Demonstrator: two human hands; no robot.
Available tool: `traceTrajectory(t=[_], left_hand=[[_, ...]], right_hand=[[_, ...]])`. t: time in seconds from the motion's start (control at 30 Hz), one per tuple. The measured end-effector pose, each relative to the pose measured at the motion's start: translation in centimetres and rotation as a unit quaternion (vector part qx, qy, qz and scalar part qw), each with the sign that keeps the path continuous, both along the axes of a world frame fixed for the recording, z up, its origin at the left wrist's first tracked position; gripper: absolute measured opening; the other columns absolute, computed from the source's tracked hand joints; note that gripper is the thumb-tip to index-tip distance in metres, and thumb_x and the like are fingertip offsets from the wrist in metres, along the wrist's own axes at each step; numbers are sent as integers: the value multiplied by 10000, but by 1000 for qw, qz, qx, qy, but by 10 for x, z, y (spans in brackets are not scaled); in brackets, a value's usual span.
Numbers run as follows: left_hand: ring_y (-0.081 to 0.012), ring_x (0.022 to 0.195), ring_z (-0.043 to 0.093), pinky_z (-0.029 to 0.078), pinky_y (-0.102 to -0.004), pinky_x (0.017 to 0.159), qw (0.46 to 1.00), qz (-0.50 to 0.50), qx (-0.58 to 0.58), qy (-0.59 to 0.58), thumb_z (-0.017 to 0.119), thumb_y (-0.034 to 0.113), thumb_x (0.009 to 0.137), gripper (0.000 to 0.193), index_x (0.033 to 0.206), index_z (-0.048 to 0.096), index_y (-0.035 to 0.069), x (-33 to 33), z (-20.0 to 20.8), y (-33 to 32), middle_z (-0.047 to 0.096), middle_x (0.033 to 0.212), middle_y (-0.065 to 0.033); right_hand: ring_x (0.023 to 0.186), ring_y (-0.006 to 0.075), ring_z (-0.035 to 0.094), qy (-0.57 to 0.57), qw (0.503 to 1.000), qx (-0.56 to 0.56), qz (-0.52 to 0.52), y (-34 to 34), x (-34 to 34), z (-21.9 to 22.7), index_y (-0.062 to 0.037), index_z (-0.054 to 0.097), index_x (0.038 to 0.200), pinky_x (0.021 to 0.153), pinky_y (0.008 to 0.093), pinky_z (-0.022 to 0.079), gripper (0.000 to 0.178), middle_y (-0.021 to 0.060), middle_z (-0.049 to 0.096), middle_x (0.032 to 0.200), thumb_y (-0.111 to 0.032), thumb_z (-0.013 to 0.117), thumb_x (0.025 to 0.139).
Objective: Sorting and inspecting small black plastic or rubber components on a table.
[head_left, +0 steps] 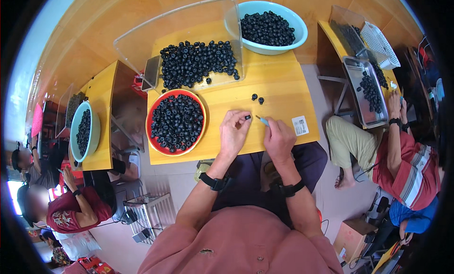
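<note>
Between the thumb and fingers of my left hand (234,134) is a small black round part (247,117), one of many alike that look like grommets or caps with a hole. My right hand (279,139) is closed around a slim tool with a light blue handle (264,121). Its thin, short tip points at the held part, with a small gap between them. Two loose black parts (257,99) lie on the yellow table just beyond my hands. To the left stands a red bowl with a yellow rim (205,118), full of the same parts.
A clear-walled bin (189,13) at the back holds a heap of black parts. Behind it to the right sits a full light blue basin (300,32). A white label (300,125) is stuck near the table's right edge. Co-workers sit at tables on both sides.
</note>
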State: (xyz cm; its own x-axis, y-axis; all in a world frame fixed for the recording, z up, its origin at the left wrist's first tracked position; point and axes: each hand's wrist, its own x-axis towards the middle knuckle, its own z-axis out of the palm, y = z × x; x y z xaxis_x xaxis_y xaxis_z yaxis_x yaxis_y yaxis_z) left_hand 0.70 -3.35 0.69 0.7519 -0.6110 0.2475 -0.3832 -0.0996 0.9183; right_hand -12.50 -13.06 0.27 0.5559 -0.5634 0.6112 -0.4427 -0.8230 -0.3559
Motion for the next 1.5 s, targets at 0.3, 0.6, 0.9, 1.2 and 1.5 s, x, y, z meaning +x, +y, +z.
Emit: traceTrajectory(t=[0.3, 0.6, 0.9, 1.2, 1.5], left_hand=[[-140, 789, 658, 559, -285, 720, 1000, 8, -4, -6, 827, -19, 858, 241, 1081, 747, 23, -4, 4, -1, 668, 946, -64], [-167, 802, 665, 563, -302, 734, 998, -22, 2, -53, 809, -63, 821, 305, 1100, 741, 39, -4, 0, -2, 660, 926, -73], [-174, 802, 678, 573, -313, 751, 998, -20, 17, -49, 827, -44, 820, 331, 1125, 742, 52, -6, 3, -1, 668, 910, -74], [-130, 880, 697, 584, -271, 830, 993, -16, -27, 117, 813, -45, 887, 289, 1140, 681, -2, -7, -4, -3, 715, 964, -51], [-141, 850, 649, 548, -275, 766, 999, 2, -45, 10, 819, -45, 877, 209, 1072, 761, 0, -3, -3, 5, 646, 989, -73]], right_hand=[[642, 276, 612, 25, 999, -31, 16, 4, 0, -1, -95, 737, 1039, 586, 417, 476, 166, 60, 560, 742, -123, 725, 875], [676, 250, 620, 16, 999, -32, 34, 4, 2, 3, -83, 731, 1037, 597, 403, 471, 152, 54, 566, 748, -112, 708, 890], [679, 246, 622, 37, 998, -31, 27, 4, 2, 2, -73, 733, 1053, 601, 404, 471, 158, 52, 566, 749, -122, 698, 907], [658, 277, 634, 71, 997, -12, -8, 4, 2, 2, -66, 727, 1059, 585, 420, 489, 170, 74, 580, 761, -138, 689, 911], [672, 292, 656, 20, 1000, -17, 1, 7, 9, 0, -77, 751, 1030, 603, 431, 513, 149, 83, 615, 776, -130, 681, 909]])
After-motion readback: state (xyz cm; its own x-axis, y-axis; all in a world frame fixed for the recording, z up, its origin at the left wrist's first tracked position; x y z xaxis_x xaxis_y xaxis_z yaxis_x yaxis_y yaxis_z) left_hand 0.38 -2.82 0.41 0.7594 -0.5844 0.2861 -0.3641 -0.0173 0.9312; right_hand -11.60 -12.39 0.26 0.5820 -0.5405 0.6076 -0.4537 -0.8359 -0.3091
